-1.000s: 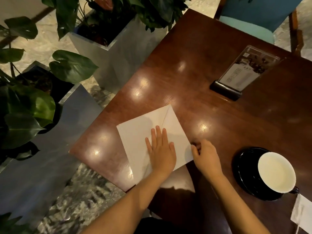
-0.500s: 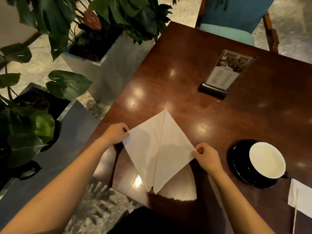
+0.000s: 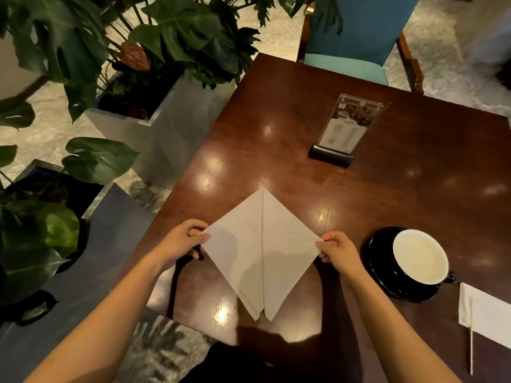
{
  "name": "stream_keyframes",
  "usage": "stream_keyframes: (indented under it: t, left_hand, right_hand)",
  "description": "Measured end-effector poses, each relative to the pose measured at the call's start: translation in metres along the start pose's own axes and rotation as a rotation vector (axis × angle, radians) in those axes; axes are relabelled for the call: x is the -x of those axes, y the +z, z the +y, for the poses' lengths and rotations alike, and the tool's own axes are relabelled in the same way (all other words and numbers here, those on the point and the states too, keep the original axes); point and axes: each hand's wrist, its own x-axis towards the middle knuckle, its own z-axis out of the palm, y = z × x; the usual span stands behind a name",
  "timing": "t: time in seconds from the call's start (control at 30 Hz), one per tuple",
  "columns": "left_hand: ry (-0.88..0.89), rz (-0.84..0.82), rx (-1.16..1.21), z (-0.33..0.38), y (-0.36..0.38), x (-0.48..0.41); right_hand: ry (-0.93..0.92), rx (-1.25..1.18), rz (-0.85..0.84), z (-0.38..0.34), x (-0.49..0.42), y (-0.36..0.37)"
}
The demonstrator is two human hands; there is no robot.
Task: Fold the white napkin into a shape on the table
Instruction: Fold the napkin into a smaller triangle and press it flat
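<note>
White napkin (image 3: 262, 252): lower middle of the frame, on the dark wooden table (image 3: 304, 106); a kite shape whose two flaps meet along a centre line, one point at the top and two separate tips at the bottom, near the table's near edge.
Left hand (image 3: 182, 243): pinches the napkin's left corner, thumb on top, fingers curled.
Right hand (image 3: 336, 251): pinches the right corner between thumb and fingers.
Cup (image 3: 420, 257): white inside, on a black saucer (image 3: 378, 261), right of the napkin and apart from it.
Menu stand (image 3: 345, 131): upright, upper right of centre.
Paper slip (image 3: 486, 313): lower right edge.
Chair (image 3: 359, 31): teal, top of the frame.
Plants (image 3: 179, 31): upper left, in grey planters (image 3: 166, 128).
</note>
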Motion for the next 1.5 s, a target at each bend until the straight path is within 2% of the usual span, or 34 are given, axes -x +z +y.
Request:
stream_keyframes:
  t: [0.1,0.2,0.23,0.3,0.43,0.5,0.57,0.7,0.83,0.93,1.07,1.2,1.37,1.43,1.5]
  left_hand:
    - [0.034,0.023,0.145,0.002,-0.001,-0.002]
    - [0.085,0.056,0.269,0.008,-0.001,-0.002]
    - [0.101,0.058,0.285,0.010,-0.001,-0.001]
    - [0.137,0.053,0.263,0.014,-0.002,0.000]
    - [0.239,0.023,0.099,0.032,-0.004,0.002]
    - [0.330,0.092,-0.148,0.042,-0.005,-0.001]
    - [0.436,0.204,-0.412,0.051,-0.007,-0.005]
    - [0.568,0.268,-0.549,0.075,-0.016,-0.007]
    - [0.721,0.307,-0.639,0.104,-0.025,-0.007]
    - [0.665,0.270,-0.503,0.124,-0.025,-0.002]
    - [0.555,0.115,-0.075,0.142,-0.017,0.016]
    - [0.329,0.006,0.115,0.129,-0.015,0.017]
    - [-0.088,0.006,0.079,0.080,0.009,-0.015]
    - [-0.165,0.065,0.048,0.057,0.018,-0.032]
    - [-0.188,0.147,0.098,0.039,0.028,-0.045]
  right_hand:
    - [0.049,-0.118,-0.060,-0.007,-0.002,-0.008]
    - [0.081,-0.346,-0.091,-0.017,-0.003,-0.019]
    - [0.064,-0.365,-0.096,-0.022,-0.002,-0.022]
    - [-0.016,-0.253,-0.105,-0.033,0.001,-0.028]
    - [-0.250,0.063,-0.158,-0.055,0.005,-0.043]
    - [-0.342,0.289,-0.185,-0.064,0.005,-0.049]
    - [-0.434,0.424,-0.139,-0.072,0.005,-0.052]
    - [-0.508,0.335,-0.012,-0.088,-0.001,-0.065]
    - [-0.422,0.122,-0.042,-0.103,-0.006,-0.077]
    - [-0.319,-0.121,-0.113,-0.116,-0.008,-0.083]
    - [-0.176,-0.358,-0.255,-0.124,-0.011,-0.090]
    - [0.137,-0.296,-0.367,-0.108,-0.014,-0.088]
    - [0.401,-0.073,-0.279,-0.068,-0.024,-0.057]
    - [0.404,-0.044,-0.178,-0.056,-0.028,-0.040]
    - [0.332,-0.043,-0.020,-0.044,-0.033,-0.026]
